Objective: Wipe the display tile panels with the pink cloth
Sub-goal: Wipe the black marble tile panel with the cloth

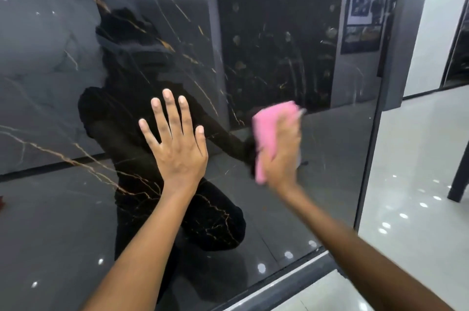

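Pink cloth (pixel 270 133) pressed to glossy black tile panel (pixel 330 158) by gripping right hand (pixel 281 155); left hand (pixel 177 143), fingers spread, braced flat beside cloth for support.

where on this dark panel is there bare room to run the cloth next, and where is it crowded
Bare panel lies between the pink cloth and the right frame edge, and above the left hand. It is crowded mid-panel, where the left hand and right hand sit close together.
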Motion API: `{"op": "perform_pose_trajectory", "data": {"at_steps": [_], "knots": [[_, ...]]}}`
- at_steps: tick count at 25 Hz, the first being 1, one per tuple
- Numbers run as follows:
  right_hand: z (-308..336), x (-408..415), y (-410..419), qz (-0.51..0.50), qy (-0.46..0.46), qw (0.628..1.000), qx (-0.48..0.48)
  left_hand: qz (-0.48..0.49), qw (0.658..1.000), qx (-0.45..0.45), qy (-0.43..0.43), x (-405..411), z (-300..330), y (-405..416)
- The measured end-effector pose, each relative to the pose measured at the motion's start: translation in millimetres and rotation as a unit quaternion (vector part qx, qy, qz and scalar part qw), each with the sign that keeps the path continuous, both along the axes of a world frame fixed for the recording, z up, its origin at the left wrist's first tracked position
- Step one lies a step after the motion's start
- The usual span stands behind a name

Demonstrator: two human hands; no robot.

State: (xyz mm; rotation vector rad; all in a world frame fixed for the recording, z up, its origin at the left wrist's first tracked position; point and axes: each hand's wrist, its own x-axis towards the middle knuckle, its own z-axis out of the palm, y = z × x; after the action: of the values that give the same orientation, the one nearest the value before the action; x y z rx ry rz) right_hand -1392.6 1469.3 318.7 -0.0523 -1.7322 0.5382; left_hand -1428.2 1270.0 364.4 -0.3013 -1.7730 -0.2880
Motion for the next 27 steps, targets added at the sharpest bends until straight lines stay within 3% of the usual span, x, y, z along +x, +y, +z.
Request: {"op": "perform_pose_trajectory", "data": {"at_steps": [1, 2, 3, 4, 5, 7, 9, 10, 11, 12, 13, 14, 15, 16, 17, 18, 19, 20, 21, 22, 23, 24, 25, 26, 27], "knots": [[-27.2, 5.7, -25.8, 0.025, -0.026, 0.974, 0.223, 0.002, 1.0, -0.004, 0.0, 0.0, 0.0, -0.5], [-41.7, 8.9, -30.5, 0.013, -0.049, 0.919, 0.391, 0.003, 1.0, -0.006, 0.0, 0.3, 1.4, -0.9], [-36.5, 7.8, -15.4, -0.012, -0.047, 0.88, 0.472, 0.001, 1.0, -0.007, -0.001, 1.2, 2.3, -1.3], [-17.1, 4.2, 8.1, -0.03, -0.033, 0.884, 0.466, -0.001, 1.0, -0.009, -0.002, 1.8, 2.2, -1.5], [8.5, -3.0, 34.2, -0.038, -0.017, 0.921, 0.388, -0.001, 1.0, -0.009, -0.002, 1.6, 1.7, -1.5], [75.1, -4.6, 85.6, -0.048, 0.004, 0.996, 0.074, 0.002, 1.0, -0.01, 0.005, 0.0, 0.9, -1.0], [131.0, 3.8, 116.6, -0.043, 0.048, 0.967, -0.246, 0.005, 1.0, -0.014, 0.018, -1.1, 2.3, -0.1], [138.2, 2.2, 105.2, -0.031, 0.06, 0.949, -0.309, 0.006, 1.0, -0.015, 0.024, -2.8, 3.6, -0.6], [132.8, -2.9, 81.1, -0.021, 0.074, 0.956, -0.284, 0.006, 1.0, -0.011, 0.028, -4.5, 4.5, -1.0], [113.3, -7.6, 52.4, -0.017, 0.078, 0.983, -0.167, 0.003, 1.0, -0.005, 0.03, -4.9, 5.0, -0.9], [86.8, -6.6, 22.8, 0.003, 0.068, 0.997, 0.024, -0.002, 0.999, -0.004, 0.032, -5.1, 5.3, -0.1], [58.5, -2.4, 3.5, 0.029, 0.039, 0.968, 0.246, -0.001, 0.999, -0.003, 0.032, -5.0, 4.1, 0.3], [46.6, 4.2, 1.4, 0.026, -0.003, 0.907, 0.421, 0.001, 0.999, -0.002, 0.033, -4.4, 2.6, 0.3], [55.6, 5.8, 18.3, 0.001, -0.017, 0.85, 0.526, 0.003, 0.999, 0.0, 0.033, -3.6, 1.4, 0.4], [78.3, 5.0, 44.3, -0.02, 0.001, 0.847, 0.531, 0.002, 1.0, 0.004, 0.029, -3.1, 0.4, 0.9], [103.4, 1.3, 72.2, -0.034, 0.001, 0.894, 0.447, -0.001, 1.0, 0.005, 0.025, -2.8, -0.4, 1.7], [133.3, -0.8, 98.7, -0.047, -0.009, 0.958, 0.283, -0.001, 1.0, 0.001, 0.024, -4.2, -0.7, 2.3], [164.3, 4.2, 115.9, -0.062, -0.01, 0.995, 0.077, 0.007, 1.0, -0.01, 0.022, -6.4, 0.3, 2.1], [186.9, 6.1, 122.4, -0.055, -0.011, 0.994, -0.094, 0.017, 1.0, -0.019, 0.018, -7.6, 2.5, 1.9], [197.2, 3.9, 112.5, -0.056, -0.027, 0.981, -0.184, 0.021, 1.0, -0.02, 0.01, -5.3, 4.9, 1.5], [193.4, 1.7, 88.9, -0.073, -0.04, 0.981, -0.175, 0.004, 1.0, -0.011, 0.001, 0.4, 6.7, 1.3], [180.6, 1.6, 62.9, -0.069, -0.049, 0.992, -0.089, -0.033, 0.999, 0.006, -0.005, 7.3, 9.8, 1.4], [160.9, 3.3, 39.3, -0.033, -0.06, 0.996, 0.062, -0.073, 0.997, 0.024, -0.005, 13.8, 18.6, 1.6], [136.0, 7.4, 20.6, 0.002, -0.081, 0.964, 0.254, -0.101, 0.994, 0.035, 0.008, 18.6, 35.2, 0.0], [116.2, 14.0, 12.9, 0.001, -0.112, 0.892, 0.438, -0.11, 0.993, 0.039, 0.035, 21.7, 60.6, -3.4]]}}
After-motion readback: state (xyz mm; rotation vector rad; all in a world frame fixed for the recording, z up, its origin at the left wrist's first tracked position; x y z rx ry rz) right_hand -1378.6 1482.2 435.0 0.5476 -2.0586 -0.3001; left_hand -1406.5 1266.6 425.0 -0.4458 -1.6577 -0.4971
